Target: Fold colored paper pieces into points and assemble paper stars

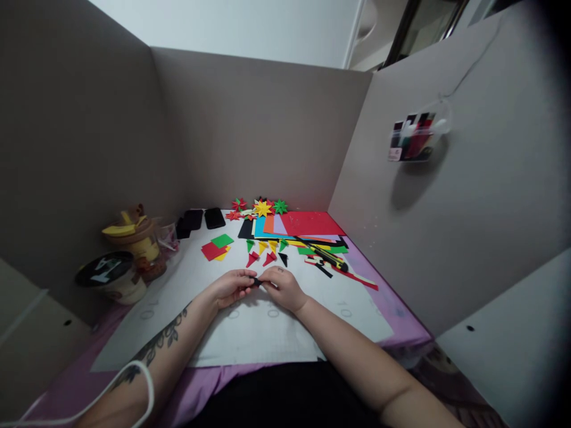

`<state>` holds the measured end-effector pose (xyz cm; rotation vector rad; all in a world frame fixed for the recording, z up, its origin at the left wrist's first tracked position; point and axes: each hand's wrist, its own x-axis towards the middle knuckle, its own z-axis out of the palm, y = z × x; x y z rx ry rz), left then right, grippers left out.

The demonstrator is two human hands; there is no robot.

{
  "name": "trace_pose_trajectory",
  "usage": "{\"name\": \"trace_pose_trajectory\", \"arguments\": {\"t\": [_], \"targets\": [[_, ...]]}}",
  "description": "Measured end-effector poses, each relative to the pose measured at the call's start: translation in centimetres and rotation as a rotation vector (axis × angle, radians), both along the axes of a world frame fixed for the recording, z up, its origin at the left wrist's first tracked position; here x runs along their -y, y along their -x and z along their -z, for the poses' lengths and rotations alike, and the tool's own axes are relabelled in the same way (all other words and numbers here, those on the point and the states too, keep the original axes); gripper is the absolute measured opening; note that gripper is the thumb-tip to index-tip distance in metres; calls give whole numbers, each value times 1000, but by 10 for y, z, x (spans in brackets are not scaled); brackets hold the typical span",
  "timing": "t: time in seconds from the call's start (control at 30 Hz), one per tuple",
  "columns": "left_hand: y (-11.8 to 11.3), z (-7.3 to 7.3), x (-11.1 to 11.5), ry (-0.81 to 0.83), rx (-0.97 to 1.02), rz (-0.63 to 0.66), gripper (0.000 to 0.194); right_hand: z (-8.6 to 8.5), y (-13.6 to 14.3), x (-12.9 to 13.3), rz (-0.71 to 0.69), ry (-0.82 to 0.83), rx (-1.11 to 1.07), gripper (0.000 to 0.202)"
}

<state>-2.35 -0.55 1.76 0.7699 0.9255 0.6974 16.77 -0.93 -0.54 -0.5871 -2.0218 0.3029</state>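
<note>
Between my two hands is a small folded piece of black paper (257, 282), mostly covered by fingers. My left hand (234, 286) pinches its left end, and my right hand (282, 288) pinches the right end. Just beyond them lie several small folded paper cones: red (252, 258), yellow (262, 246), green (283, 245) and one black (283, 259). Left of these, square paper sheets in green (222, 241), red (214, 250) and yellow (223, 255) overlap on the white sheet.
A black-and-yellow utility knife (332, 258) lies among paper strips at right. Behind it are stacked coloured sheets (312, 223) and finished paper stars (263, 208). Tubs (125, 285) and a pot (134, 235) stand left. Grey partitions (263, 131) enclose the table.
</note>
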Motion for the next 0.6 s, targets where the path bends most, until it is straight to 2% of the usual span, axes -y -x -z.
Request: {"name": "trace_pose_trajectory", "arguments": {"t": [0.1,0.2,0.33,0.47,0.6], "targets": [[-2,0,1,-46,-11,-10,29,-1,0,1,1,36,-8,16],[-4,3,3,-164,-7,-45,34,-1,0,2,22,140,-51,14],[-10,6,5,-377,-75,-78,38,0,4,1,75,430,-190,12],[-16,3,9,-599,-276,-107,40,1,9,-4,-42,736,-410,9],[-20,-2,13,-758,-458,-124,37,0,12,-6,-75,891,-529,13]]}}
